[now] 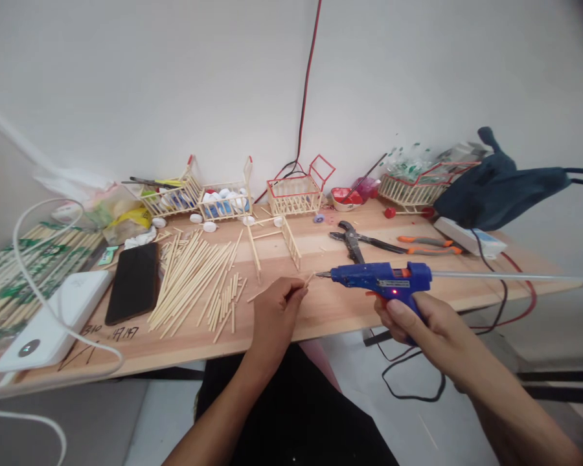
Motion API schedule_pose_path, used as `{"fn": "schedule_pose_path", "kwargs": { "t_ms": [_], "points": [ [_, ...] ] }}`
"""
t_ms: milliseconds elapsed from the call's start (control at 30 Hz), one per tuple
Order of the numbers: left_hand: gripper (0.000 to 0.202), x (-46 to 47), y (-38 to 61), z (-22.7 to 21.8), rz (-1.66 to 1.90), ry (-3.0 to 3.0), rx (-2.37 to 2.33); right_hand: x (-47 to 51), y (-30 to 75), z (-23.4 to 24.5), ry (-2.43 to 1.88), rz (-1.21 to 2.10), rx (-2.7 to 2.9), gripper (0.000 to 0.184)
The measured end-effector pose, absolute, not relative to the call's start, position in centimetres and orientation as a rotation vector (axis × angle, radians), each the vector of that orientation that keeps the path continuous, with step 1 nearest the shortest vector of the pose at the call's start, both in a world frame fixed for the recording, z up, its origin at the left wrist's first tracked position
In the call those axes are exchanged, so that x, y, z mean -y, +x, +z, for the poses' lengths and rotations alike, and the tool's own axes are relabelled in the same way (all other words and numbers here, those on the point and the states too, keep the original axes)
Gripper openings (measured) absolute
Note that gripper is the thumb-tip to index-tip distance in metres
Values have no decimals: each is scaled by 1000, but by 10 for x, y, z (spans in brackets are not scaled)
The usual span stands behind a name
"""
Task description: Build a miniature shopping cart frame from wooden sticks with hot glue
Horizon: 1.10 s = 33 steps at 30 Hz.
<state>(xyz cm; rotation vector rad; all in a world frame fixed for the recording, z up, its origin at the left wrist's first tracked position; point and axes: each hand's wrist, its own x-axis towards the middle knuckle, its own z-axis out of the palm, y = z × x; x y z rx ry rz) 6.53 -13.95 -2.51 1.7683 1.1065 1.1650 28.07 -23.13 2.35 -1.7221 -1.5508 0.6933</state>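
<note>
My left hand (282,301) is closed in a pinch on a thin wooden stick (309,279) above the table's front part. Wrapped round the handle of a blue glue gun (383,277) is my right hand (418,317). The gun's nozzle points left and is at or very near the stick's tip; contact is hard to tell. A long glue stick (495,276) sticks out of its back, and a red light glows on its side. Just beyond my left hand stands a small frame of wooden sticks (291,243). Loose sticks (189,278) lie in a pile to the left.
Along the wall stand several small stick carts, one with a red-painted rim (295,195). Pliers (352,241) and orange-handled cutters (427,246) lie behind the gun. A phone (133,283), a white power bank (53,320) with cable, and bundled sticks (34,272) fill the left.
</note>
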Motion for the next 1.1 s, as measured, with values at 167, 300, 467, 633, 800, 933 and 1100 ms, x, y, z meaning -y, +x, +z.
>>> {"fn": "schedule_pose_path", "kwargs": {
  "t_ms": [167,300,467,633,800,933,1100],
  "points": [
    [8,141,65,-24,1176,1783,-1099,229,283,25,-1761,691,1510,44],
    [11,141,65,-21,1180,1738,-1071,228,281,28,-1801,587,1569,42],
    [11,141,64,-19,1175,1667,-1054,230,274,37,-1732,480,1781,32],
    [15,141,62,-20,1177,1534,-1002,218,285,30,-1673,111,1951,37],
    [17,142,60,-19,1208,1526,-959,193,339,9,-1792,-264,1873,42],
    [14,141,59,-21,1211,1535,-983,180,403,-5,-1884,-377,1828,40],
    [10,136,59,-27,1266,1609,-954,176,465,-18,-2085,-407,1780,41]
  ]
}}
